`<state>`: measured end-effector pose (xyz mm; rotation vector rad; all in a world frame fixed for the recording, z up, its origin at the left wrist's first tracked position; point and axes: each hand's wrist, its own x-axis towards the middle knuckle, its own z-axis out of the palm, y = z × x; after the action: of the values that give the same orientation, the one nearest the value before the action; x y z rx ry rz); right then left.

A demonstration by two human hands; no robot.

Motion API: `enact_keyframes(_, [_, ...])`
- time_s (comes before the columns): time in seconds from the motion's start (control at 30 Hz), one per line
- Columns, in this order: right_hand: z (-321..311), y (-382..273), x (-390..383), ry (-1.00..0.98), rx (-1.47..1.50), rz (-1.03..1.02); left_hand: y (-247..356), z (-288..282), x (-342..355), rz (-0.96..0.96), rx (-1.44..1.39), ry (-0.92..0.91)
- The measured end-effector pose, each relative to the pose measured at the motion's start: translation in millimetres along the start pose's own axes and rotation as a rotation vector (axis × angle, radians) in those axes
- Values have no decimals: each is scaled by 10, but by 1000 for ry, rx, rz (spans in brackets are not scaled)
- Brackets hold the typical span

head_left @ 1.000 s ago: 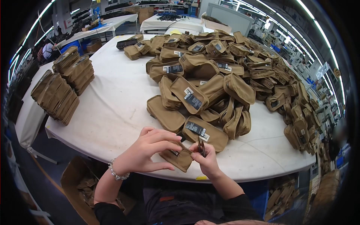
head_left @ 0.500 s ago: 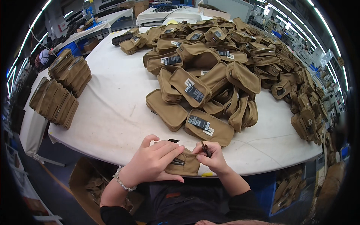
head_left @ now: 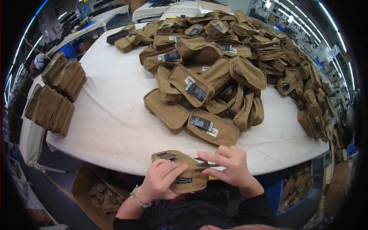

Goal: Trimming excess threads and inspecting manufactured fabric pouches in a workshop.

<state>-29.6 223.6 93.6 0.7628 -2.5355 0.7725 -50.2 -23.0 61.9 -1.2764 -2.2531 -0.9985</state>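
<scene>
A small brown fabric pouch (head_left: 194, 186) with a dark zipper and a black tag (head_left: 167, 156) is at the table's front edge. My left hand (head_left: 162, 177) grips it, fingers across its front and a beaded bracelet on the wrist. Between the fingers of my right hand (head_left: 233, 167) is a pair of dark thread snips (head_left: 207, 165), its blades toward the pouch's right side. Whether the blades touch the fabric I cannot tell. Just beyond lies another brown pouch (head_left: 226, 134) with a black tag and white label.
Brown pouches are heaped (head_left: 203, 51) across the middle and right of the white table (head_left: 111, 115). Two neat rows of pouches (head_left: 50, 111) stand at the left. Below the edge are a cardboard box (head_left: 82, 188) with pouches and a blue bin (head_left: 272, 188) at right.
My left hand has shifted down its grip, baring more of the pouch, which is lifted and turned. My right hand has opened up around the snips, whose blades now show. The view has shifted slightly.
</scene>
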Motion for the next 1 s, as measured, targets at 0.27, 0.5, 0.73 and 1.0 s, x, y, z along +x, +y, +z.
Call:
enact_keyframes(0.27, [-158, -213, -109, 16, -274, -191, 100, 43, -108, -34, -5, 29])
enact_keyframes(0.5, [-96, -220, -160, 56, -309, -196, 117, 88, -109, -28, 18, 62])
enact_keyframes(0.73, [-54, -264, -187, 103, -358, -211, 167, 71, -113, -42, 38, 58])
enact_keyframes(1.0, [-40, -260, -183, 111, -354, -227, 186, 83, -115, -48, 19, 64])
